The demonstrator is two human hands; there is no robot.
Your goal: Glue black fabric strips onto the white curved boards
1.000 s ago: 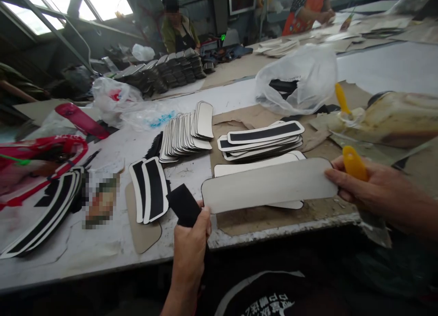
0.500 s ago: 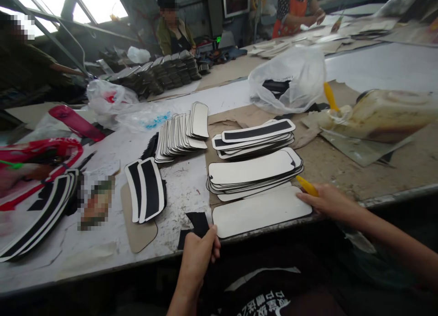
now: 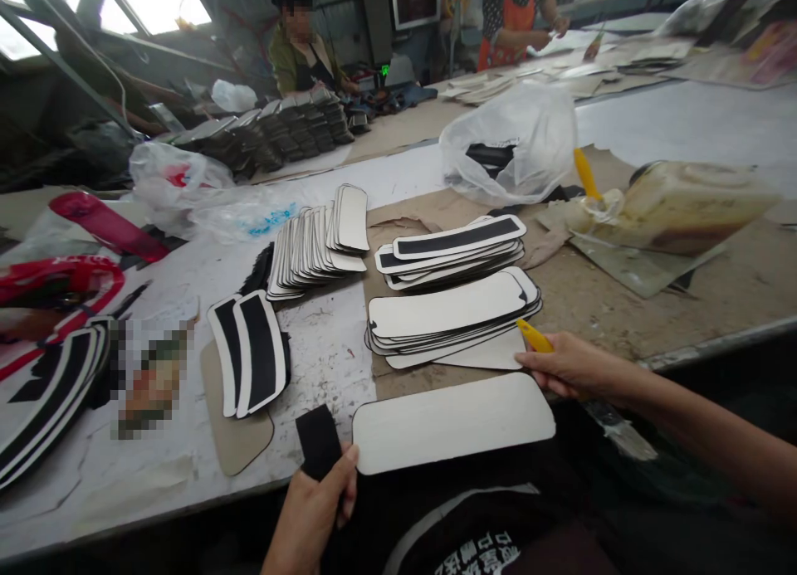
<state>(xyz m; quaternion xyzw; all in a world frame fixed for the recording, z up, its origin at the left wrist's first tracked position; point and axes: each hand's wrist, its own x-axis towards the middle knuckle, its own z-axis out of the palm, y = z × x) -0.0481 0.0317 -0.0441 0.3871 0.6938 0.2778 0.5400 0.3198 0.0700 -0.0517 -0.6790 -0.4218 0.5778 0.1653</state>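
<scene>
White panel (image 3: 452, 423), black strip (image 3: 317, 440) and yellow-handled brush (image 3: 535, 337), all in hand.
Panel: long, flat, rounded corners, dark rim, plain pale face up, slightly tilted, at the worktop (image 3: 330, 372) near edge; left end pinched in left hand (image 3: 317, 492), right end by right hand (image 3: 573, 365). Strip: matte, flat, blunt-ended, sticking up from left hand, just beside panel. Brush: slanted in right hand, handle up, whitish-smeared head down.

The scuffed desk (image 3: 324, 347) carries a fanned row of white pieces (image 3: 315, 255). The row has a brown sheet (image 3: 591, 319) to its right, a clear bag (image 3: 215, 218) to its left, a beige panel (image 3: 235, 449) front-left and dark stacks (image 3: 283, 131) behind.
</scene>
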